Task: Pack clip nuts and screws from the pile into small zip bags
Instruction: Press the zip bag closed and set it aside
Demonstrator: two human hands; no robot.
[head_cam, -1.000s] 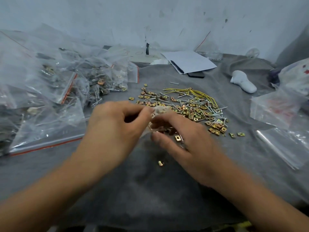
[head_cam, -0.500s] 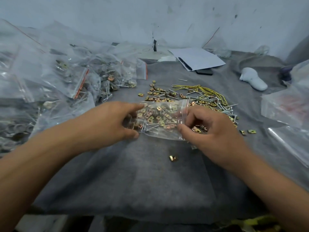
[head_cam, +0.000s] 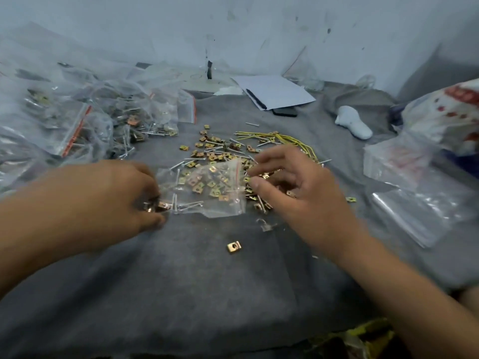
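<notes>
Grey cloth (head_cam: 197, 275) covers the tabletop where my left hand (head_cam: 103, 200), knuckles up and fingers curled, pinches the left end of a small clear zip bag (head_cam: 207, 187) holding brass-coloured clip nuts and thin silver screws. My right hand (head_cam: 295, 187) hovers just right of the bag's red-striped mouth, fingers loosely bent and spread, gripping nothing that I can make out. The bag lies flat at the near edge of the loose pile (head_cam: 223, 151) of square clip nuts and screws, which spreads farther back beside a bundle of yellow wires (head_cam: 293, 141). One stray clip nut (head_cam: 234, 246) sits alone on the cloth nearer to me. Filled crinkled bags (head_cam: 98, 120) heap up at far left; flat empty bags (head_cam: 425, 213) stack at right.
</notes>
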